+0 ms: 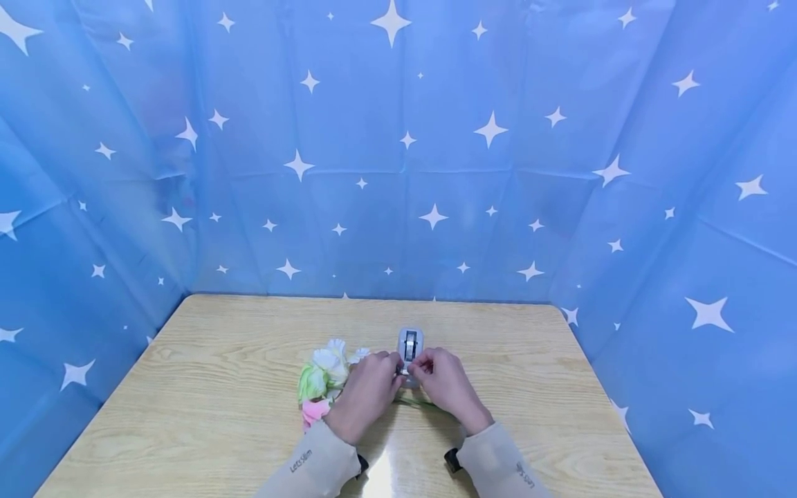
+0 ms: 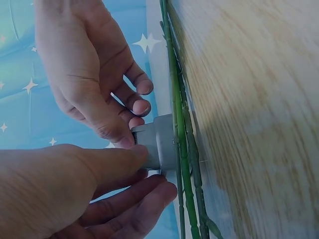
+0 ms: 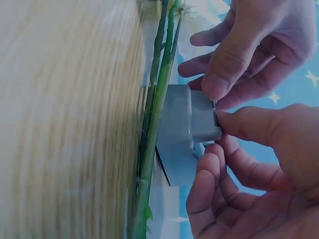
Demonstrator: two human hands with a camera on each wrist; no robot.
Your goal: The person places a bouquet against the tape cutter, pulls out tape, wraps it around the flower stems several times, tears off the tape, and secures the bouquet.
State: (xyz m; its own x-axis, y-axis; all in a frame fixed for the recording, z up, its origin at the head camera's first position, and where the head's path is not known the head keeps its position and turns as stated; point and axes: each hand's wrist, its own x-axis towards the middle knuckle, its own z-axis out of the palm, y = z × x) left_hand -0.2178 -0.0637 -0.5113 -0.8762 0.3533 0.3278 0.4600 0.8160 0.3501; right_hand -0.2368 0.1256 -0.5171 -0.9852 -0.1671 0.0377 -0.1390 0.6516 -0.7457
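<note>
A grey tape dispenser (image 1: 409,339) with a roll in its top stands on the wooden table. Both hands meet at its front cutter end. My left hand (image 1: 371,387) grips the dispenser's front end, thumb (image 2: 130,158) at the cutter edge and other fingers curled alongside. From the other side, my right hand (image 1: 447,387) pinches at the same edge with thumb and forefinger, where the tape end comes out; the clear tape itself I cannot tell well. Green flower stems (image 2: 182,134) lie in front of the dispenser, under the hands, joined to artificial flowers beside my left hand.
White flower heads (image 1: 330,361), a green one (image 1: 312,382) and a pink one (image 1: 315,412) lie left of the dispenser. A blue curtain (image 1: 373,228) with white stars hangs behind the table (image 1: 517,346) and along both sides.
</note>
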